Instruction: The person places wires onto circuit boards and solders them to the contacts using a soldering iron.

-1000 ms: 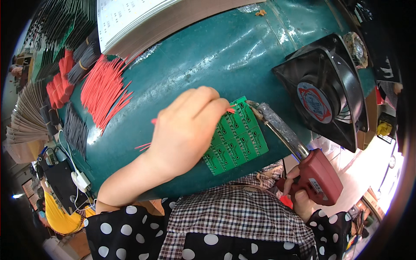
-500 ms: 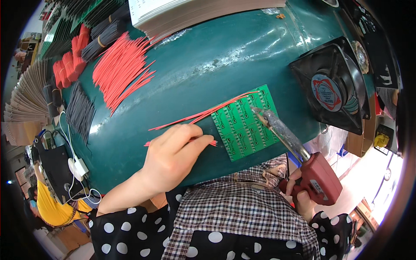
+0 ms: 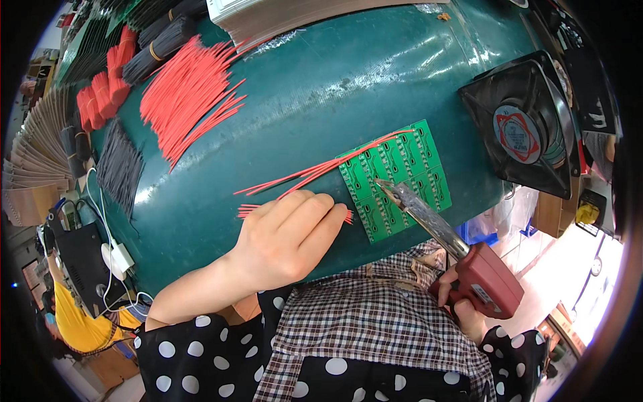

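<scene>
Presently, item 1: left hand (image 3: 288,241), palm down on the dark green bench (image 3: 348,87), fingers curled loosely together and pressing on a small bunch of short red wires (image 3: 251,210) whose ends show at both sides of the fingers.

Item 2: right hand (image 3: 462,315), at the lower right by the bench edge, fingers wrapped tightly around the red pistol-grip soldering iron (image 3: 479,278). Its metal tip (image 3: 383,183) rests on the green rectangular circuit board panel (image 3: 395,177), near the panel's middle.

Item 3: several long red wires (image 3: 321,171) run from the panel's upper edge leftward across the bench, passing just above the left hand.

Item 4: surroundings. Large loose heap of red wires (image 3: 187,94) at upper left, with bundles of black wires (image 3: 120,164) beside it. Black square cooling fan (image 3: 526,130) stands just right of the panel. Stack of pale sheets (image 3: 281,13) at the top edge. Checked cloth and polka-dot sleeves fill the lower foreground.
</scene>
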`<state>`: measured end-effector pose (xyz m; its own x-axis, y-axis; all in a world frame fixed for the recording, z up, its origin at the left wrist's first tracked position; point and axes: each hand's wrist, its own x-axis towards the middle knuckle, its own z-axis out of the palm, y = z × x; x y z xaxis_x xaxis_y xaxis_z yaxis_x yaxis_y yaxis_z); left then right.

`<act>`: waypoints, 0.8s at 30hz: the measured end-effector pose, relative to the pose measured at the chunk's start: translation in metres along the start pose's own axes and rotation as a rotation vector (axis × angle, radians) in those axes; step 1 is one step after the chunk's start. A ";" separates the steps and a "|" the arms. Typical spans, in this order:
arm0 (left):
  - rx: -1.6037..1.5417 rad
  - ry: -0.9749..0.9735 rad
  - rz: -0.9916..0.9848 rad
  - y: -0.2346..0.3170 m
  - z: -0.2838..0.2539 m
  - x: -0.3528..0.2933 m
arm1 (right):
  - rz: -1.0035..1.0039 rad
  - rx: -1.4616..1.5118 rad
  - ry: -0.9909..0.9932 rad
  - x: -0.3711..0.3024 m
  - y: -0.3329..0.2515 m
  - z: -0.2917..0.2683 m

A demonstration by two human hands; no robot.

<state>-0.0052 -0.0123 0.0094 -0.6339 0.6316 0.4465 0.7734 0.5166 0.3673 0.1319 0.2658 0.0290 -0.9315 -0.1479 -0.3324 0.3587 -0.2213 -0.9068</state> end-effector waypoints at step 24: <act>0.061 0.026 -0.025 -0.001 0.007 -0.001 | 0.016 -0.545 -0.232 0.011 -0.012 -0.017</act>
<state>-0.0054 -0.0092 0.0031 -0.6523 0.6033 0.4589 0.7554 0.5672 0.3282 0.1162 0.2835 0.0318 -0.8667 -0.3677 -0.3372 0.2325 0.3004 -0.9250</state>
